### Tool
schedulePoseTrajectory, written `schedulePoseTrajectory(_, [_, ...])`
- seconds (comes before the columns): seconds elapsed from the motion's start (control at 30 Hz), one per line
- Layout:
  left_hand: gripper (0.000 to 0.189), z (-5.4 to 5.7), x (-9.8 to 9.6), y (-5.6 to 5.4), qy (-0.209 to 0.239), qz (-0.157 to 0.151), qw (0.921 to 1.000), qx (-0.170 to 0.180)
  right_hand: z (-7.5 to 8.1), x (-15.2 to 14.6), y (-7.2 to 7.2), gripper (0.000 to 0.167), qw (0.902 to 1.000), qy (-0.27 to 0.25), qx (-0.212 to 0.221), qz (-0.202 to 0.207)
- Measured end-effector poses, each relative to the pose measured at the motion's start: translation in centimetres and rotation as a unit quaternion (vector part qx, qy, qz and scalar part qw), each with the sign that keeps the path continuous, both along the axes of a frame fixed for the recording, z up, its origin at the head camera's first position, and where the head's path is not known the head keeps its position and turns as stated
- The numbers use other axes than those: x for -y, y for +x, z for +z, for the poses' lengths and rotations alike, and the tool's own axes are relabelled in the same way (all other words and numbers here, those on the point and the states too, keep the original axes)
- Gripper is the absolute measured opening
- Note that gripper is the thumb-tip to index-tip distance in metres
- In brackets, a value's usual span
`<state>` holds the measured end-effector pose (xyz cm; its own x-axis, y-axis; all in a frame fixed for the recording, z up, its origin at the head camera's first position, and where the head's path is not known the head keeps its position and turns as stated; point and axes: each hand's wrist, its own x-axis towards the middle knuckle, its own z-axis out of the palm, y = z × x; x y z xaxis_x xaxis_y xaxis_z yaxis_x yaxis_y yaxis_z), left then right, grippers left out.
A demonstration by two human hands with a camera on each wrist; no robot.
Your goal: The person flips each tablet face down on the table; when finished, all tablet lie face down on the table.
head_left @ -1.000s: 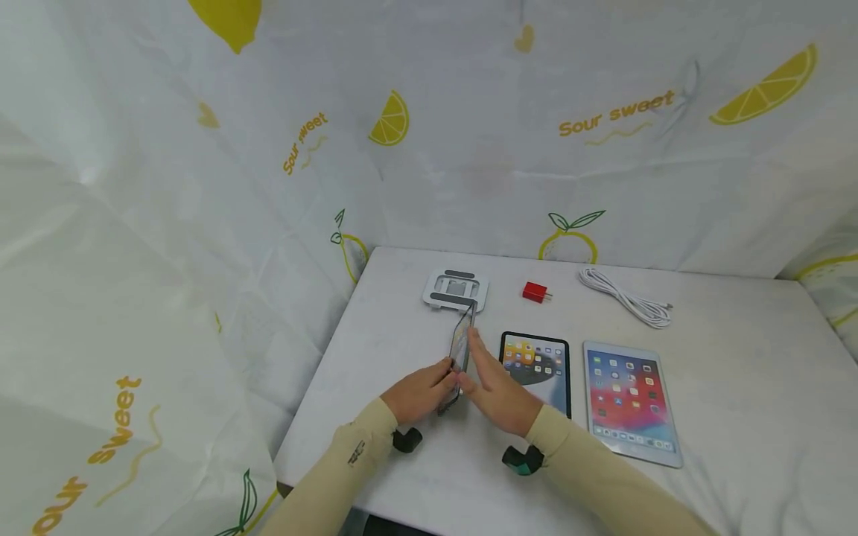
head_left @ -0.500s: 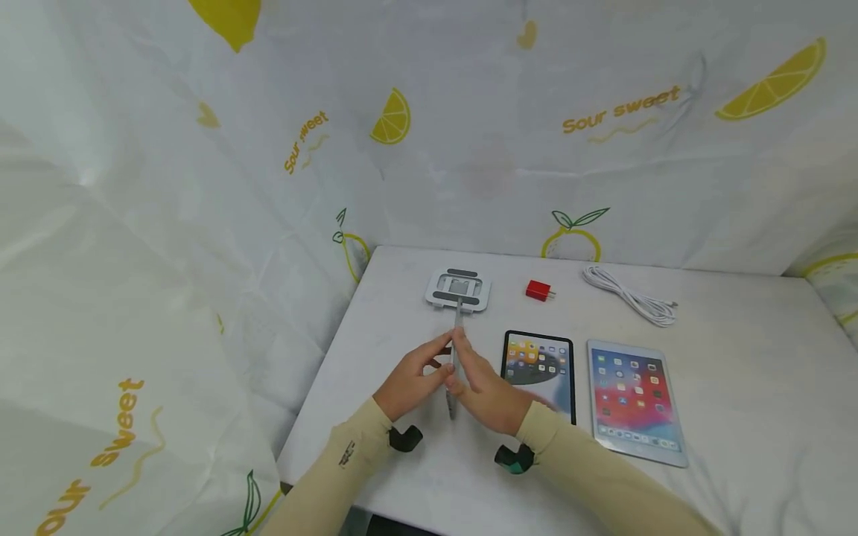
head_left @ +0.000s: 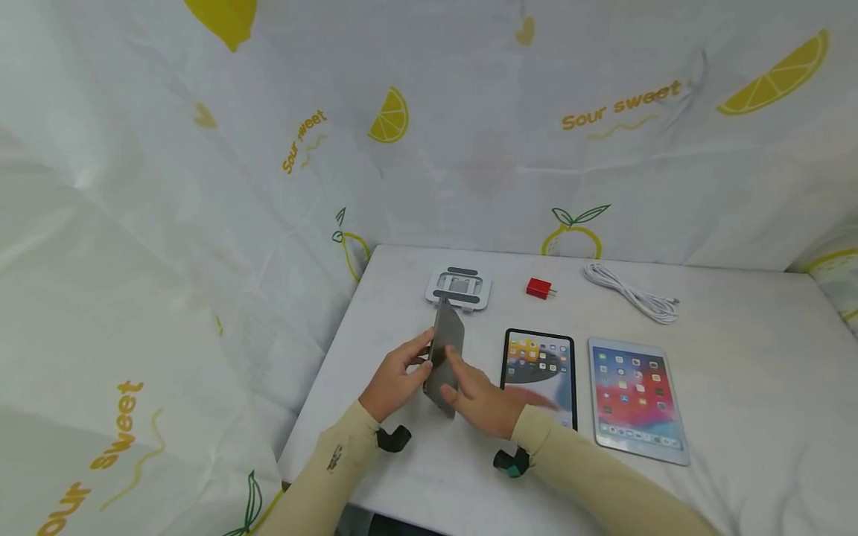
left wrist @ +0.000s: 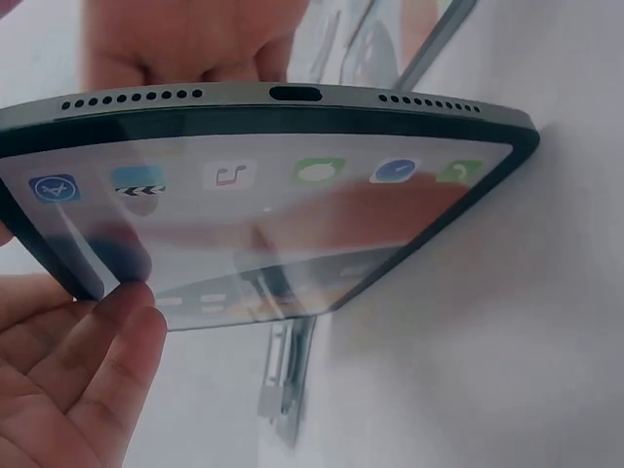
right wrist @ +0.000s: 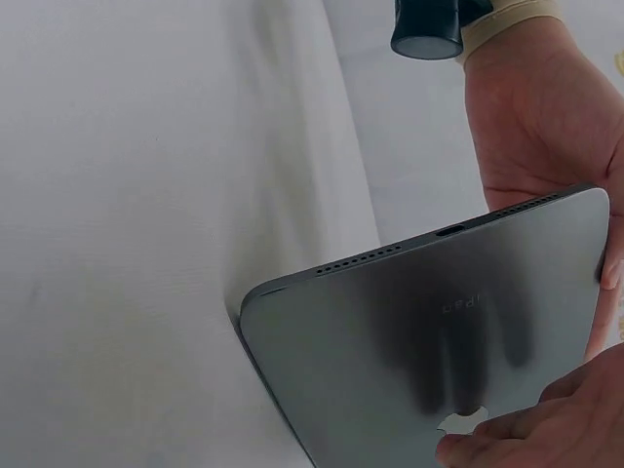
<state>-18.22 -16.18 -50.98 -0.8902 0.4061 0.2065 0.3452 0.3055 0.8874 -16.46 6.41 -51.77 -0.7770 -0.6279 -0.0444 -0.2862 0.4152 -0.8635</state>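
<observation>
A grey tablet (head_left: 445,335) stands tilted on its long edge, its back turned toward my right hand. My left hand (head_left: 394,381) grips the tablet's near-left edge between thumb and fingers. In the left wrist view its lit screen (left wrist: 244,224) shows a row of app icons, with the left fingers (left wrist: 107,370) at the border. My right hand (head_left: 485,402) touches the tablet's back with fairly straight fingers. The right wrist view shows those fingers (right wrist: 526,429) over the logo on the back. A white stand (head_left: 456,297) with grey pads lies flat just beyond the tablet.
Right of my hands lie a black-framed tablet (head_left: 543,380) and a white-framed tablet (head_left: 637,394), both screens up. A red charger plug (head_left: 538,288) and a coiled white cable (head_left: 633,298) lie farther back on the white table (head_left: 744,357). Printed cloth walls surround the table.
The grey tablet has turned from showing its screen, through edge-on, to showing its back. My left hand has shifted slightly left with it. The right palm has come away, leaving fingers on the back.
</observation>
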Motion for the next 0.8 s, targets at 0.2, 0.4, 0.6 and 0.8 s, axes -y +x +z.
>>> schedulePoseTrajectory(0.2, [0.058,-0.1,1.0,0.1,-0.010,0.032,0.9994,0.002,-0.4,0.3,0.1,0.083,0.9989,0.045,0.009,-0.005])
schedulePoseTrajectory(0.4, [0.055,-0.9,2.1,0.0,-0.020,0.075,0.9967,0.023,-1.0,0.6,0.4,0.089,0.9885,0.149,0.013,-0.022])
schedulePoseTrajectory(0.6, [0.055,-2.2,2.6,-0.1,-0.053,0.089,0.9933,0.052,-1.6,0.5,0.7,0.087,0.9855,0.167,0.007,-0.027])
schedulePoseTrajectory(0.8, [0.052,-3.1,2.8,-0.4,-0.123,0.132,0.9818,0.058,-2.0,0.3,0.8,0.088,0.9843,0.174,-0.001,-0.026])
